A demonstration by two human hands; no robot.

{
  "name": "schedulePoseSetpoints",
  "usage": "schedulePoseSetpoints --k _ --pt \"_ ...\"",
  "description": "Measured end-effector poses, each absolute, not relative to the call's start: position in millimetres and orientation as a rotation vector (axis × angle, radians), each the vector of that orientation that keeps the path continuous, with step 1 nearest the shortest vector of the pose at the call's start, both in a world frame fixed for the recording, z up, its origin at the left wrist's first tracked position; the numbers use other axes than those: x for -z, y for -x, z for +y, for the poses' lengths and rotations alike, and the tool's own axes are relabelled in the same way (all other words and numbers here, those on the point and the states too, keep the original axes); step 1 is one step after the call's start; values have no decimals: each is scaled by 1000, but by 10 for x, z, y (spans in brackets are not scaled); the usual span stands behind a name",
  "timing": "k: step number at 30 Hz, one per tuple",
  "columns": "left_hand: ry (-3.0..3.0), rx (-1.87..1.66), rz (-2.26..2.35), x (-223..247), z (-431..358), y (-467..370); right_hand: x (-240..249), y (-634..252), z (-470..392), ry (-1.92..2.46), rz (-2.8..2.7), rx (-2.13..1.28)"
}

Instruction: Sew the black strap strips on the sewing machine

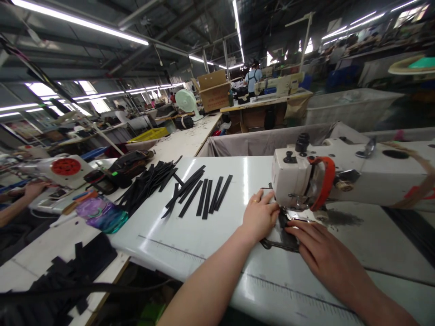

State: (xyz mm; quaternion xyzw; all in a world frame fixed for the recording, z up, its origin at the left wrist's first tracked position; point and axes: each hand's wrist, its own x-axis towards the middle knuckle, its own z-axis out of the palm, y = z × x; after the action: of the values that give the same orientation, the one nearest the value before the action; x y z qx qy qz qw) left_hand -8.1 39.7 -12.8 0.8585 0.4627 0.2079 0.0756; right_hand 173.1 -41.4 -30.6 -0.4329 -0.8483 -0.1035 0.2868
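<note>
A dark, flat fabric piece with a paler grey panel and black edges lies under the head of a white sewing machine. My left hand holds down its left side, fingers bent close to the needle area. On the right side, my right hand presses the piece with its fingers held together, fingertips by a black strip near the presser foot. The undersides of both hands are hidden. Several loose black strips lie to the left on the white table.
A bigger heap of black strips lies at the table's left edge, beside a purple and teal pouch. More dark pieces cover a lower surface. Another person's hand works at a neighbouring machine. A fan and cardboard box stand behind.
</note>
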Motion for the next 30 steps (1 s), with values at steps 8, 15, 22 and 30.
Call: schedulePoseSetpoints --k 8,15,22,30 --pt "-2433 -538 1885 -12 410 202 320 -1761 -403 1171 -2235 283" --pt "-2389 -525 1536 -20 176 -6 318 -1772 -377 1056 -2304 299" --pt "-2470 -586 1400 -10 146 134 426 -1824 -291 963 -2291 201" --pt "-2458 -514 1317 -35 155 150 572 -1905 -257 988 -2294 85"
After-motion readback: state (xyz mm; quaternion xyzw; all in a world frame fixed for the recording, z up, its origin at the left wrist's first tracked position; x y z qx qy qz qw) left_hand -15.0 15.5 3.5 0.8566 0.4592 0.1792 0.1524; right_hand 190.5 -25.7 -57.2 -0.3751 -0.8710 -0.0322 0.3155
